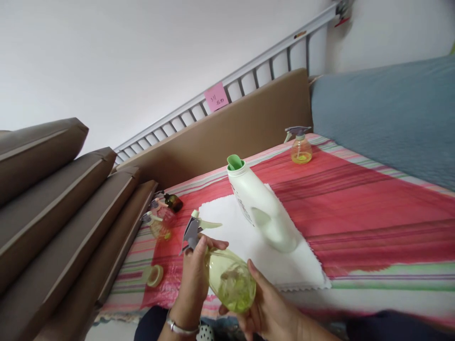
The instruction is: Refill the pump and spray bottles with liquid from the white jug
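Between my hands is a clear yellow-green spray bottle with a grey and cream trigger head, tilted, with some yellow-green liquid in its lower end. My left hand is closed around its neck, just below the trigger. Around the round base curl the fingers of my right hand. Beyond them a large white bottle with an open mouth and a green spout stands on a white cloth. A pale yellow-green cap lies to the left of my left hand.
Another spray bottle with yellow liquid stands at the far right. Several bottles, including a dark pump bottle, cluster at the left. Brown cushions line the left side, and a blue padded surface borders the right of the striped red cloth.
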`<action>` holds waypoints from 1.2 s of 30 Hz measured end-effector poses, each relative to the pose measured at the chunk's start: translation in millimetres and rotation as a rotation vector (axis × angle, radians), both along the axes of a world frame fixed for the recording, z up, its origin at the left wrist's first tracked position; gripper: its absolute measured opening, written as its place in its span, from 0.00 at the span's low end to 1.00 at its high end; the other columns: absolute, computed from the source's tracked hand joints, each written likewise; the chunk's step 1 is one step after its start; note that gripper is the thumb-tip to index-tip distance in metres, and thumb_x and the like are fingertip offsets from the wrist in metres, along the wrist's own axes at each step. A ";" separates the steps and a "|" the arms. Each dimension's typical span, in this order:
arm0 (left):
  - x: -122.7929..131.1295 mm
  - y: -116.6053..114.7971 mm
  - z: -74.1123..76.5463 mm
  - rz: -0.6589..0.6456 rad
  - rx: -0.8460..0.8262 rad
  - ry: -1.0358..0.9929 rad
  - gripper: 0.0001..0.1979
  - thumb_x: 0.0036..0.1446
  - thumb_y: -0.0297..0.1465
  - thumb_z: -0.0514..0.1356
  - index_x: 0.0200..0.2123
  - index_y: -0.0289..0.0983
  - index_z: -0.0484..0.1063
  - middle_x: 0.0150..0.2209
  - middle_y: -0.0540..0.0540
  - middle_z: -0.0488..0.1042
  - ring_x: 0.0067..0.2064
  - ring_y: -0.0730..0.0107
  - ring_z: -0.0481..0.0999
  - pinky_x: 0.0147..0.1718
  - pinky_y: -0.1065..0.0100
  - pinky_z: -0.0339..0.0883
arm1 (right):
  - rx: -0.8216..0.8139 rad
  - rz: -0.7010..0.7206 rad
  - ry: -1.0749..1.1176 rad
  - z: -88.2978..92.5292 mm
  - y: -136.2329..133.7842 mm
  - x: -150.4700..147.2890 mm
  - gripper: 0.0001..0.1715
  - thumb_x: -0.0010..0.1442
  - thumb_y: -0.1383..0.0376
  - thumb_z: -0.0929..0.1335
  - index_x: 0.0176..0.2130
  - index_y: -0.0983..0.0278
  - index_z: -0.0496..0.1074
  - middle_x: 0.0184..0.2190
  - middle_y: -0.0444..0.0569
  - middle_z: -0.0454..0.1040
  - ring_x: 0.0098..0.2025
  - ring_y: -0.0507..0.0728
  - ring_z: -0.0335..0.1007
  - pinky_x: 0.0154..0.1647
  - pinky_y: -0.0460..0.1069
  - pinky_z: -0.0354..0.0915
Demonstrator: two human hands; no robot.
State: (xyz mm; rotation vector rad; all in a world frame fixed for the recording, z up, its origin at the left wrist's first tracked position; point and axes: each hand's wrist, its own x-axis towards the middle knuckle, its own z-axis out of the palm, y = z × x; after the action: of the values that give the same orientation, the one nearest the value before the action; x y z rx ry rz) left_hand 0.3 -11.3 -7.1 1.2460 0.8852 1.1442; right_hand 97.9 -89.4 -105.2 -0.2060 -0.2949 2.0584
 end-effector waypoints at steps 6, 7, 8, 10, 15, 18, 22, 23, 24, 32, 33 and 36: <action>1.0 -0.1 1.3 0.043 0.028 0.021 0.14 0.51 0.40 0.60 0.23 0.36 0.68 0.25 0.46 0.77 0.36 0.56 0.78 0.39 0.60 0.67 | 0.102 -0.217 -0.098 1.6 -0.6 -0.6 0.39 0.48 0.47 0.72 0.52 0.64 0.63 0.33 0.51 0.76 0.24 0.52 0.73 0.21 0.43 0.68; 1.4 -0.7 2.2 0.012 0.030 0.028 0.13 0.51 0.40 0.60 0.23 0.36 0.68 0.25 0.46 0.77 0.36 0.57 0.78 0.39 0.60 0.67 | 0.069 -0.169 -0.074 -0.5 -0.7 -0.7 0.39 0.49 0.43 0.69 0.51 0.66 0.65 0.30 0.51 0.76 0.20 0.50 0.70 0.18 0.43 0.66; 1.9 -1.4 3.2 -0.019 0.030 0.029 0.13 0.52 0.40 0.60 0.23 0.36 0.68 0.25 0.46 0.77 0.36 0.57 0.78 0.39 0.60 0.67 | 0.039 -0.119 -0.043 -2.4 -0.7 -1.0 0.40 0.51 0.40 0.65 0.50 0.69 0.66 0.27 0.53 0.76 0.17 0.48 0.67 0.17 0.42 0.65; 2.4 -3.0 4.8 -0.063 0.028 0.014 0.13 0.52 0.39 0.60 0.23 0.36 0.68 0.24 0.46 0.77 0.35 0.57 0.78 0.39 0.60 0.67 | -0.003 -0.046 -0.001 -4.1 -0.8 -1.7 0.42 0.55 0.38 0.59 0.49 0.71 0.67 0.27 0.56 0.77 0.13 0.46 0.62 0.15 0.42 0.65; 1.6 -4.4 1.1 0.043 0.020 -0.030 0.14 0.52 0.40 0.59 0.22 0.37 0.68 0.24 0.47 0.77 0.37 0.58 0.78 0.41 0.60 0.66 | 0.041 -0.186 -0.039 2.8 -1.3 -4.0 0.36 0.51 0.43 0.68 0.48 0.66 0.67 0.34 0.52 0.77 0.24 0.52 0.72 0.24 0.45 0.69; 1.0 -2.9 -6.4 0.073 0.046 0.059 0.14 0.53 0.41 0.59 0.24 0.36 0.70 0.28 0.44 0.78 0.38 0.56 0.77 0.41 0.59 0.66 | 0.068 -0.300 -0.078 0.5 -1.2 -4.9 0.30 0.49 0.49 0.72 0.47 0.62 0.68 0.35 0.48 0.76 0.28 0.53 0.73 0.25 0.46 0.69; -0.1 -0.9 -13.1 0.037 0.066 0.159 0.16 0.52 0.43 0.59 0.24 0.34 0.73 0.31 0.41 0.79 0.37 0.55 0.76 0.40 0.59 0.67 | -0.011 -0.220 -0.039 -12.0 -1.2 -5.8 0.29 0.49 0.45 0.69 0.38 0.67 0.72 0.27 0.49 0.75 0.20 0.50 0.69 0.19 0.44 0.68; -0.4 -1.1 -12.8 0.023 0.070 0.180 0.17 0.52 0.43 0.59 0.24 0.34 0.73 0.31 0.40 0.79 0.37 0.55 0.76 0.40 0.59 0.67 | -0.020 -0.201 -0.022 -14.6 -1.1 -5.9 0.30 0.49 0.45 0.69 0.38 0.68 0.72 0.27 0.50 0.76 0.19 0.49 0.68 0.19 0.44 0.68; -0.7 -1.8 -11.7 0.003 0.079 0.201 0.17 0.52 0.43 0.58 0.24 0.34 0.74 0.31 0.41 0.79 0.38 0.55 0.76 0.40 0.60 0.67 | -0.021 -0.186 -0.010 -16.5 -0.9 -5.9 0.31 0.49 0.44 0.69 0.38 0.68 0.72 0.27 0.52 0.76 0.18 0.49 0.68 0.18 0.44 0.68; 1.1 -12.0 5.0 -0.150 0.184 0.290 0.14 0.58 0.36 0.54 0.28 0.34 0.74 0.33 0.44 0.78 0.40 0.60 0.76 0.41 0.64 0.65 | 0.019 -0.174 0.013 -17.9 1.2 -5.2 0.34 0.51 0.43 0.67 0.43 0.69 0.72 0.29 0.57 0.78 0.16 0.48 0.66 0.16 0.43 0.67; 1.4 -12.0 4.6 -0.164 0.179 0.265 0.13 0.58 0.36 0.55 0.28 0.34 0.73 0.32 0.44 0.78 0.40 0.60 0.76 0.41 0.64 0.65 | 0.021 -0.174 0.015 -19.1 0.9 -5.4 0.35 0.51 0.43 0.67 0.44 0.69 0.72 0.30 0.57 0.78 0.16 0.48 0.66 0.16 0.43 0.67; 0.2 -8.9 -0.1 -0.191 0.165 0.189 0.12 0.58 0.36 0.55 0.27 0.35 0.72 0.30 0.46 0.78 0.41 0.60 0.76 0.43 0.62 0.65 | 0.021 -0.154 0.013 -23.0 0.7 -6.1 0.35 0.52 0.43 0.66 0.44 0.70 0.72 0.31 0.59 0.78 0.17 0.49 0.67 0.18 0.44 0.68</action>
State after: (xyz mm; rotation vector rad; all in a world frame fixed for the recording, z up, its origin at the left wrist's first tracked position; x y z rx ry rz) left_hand 0.5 -20.2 -7.3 1.5601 0.8026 0.9734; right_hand 91.9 -88.7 -128.2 -0.1963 -0.2836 1.9031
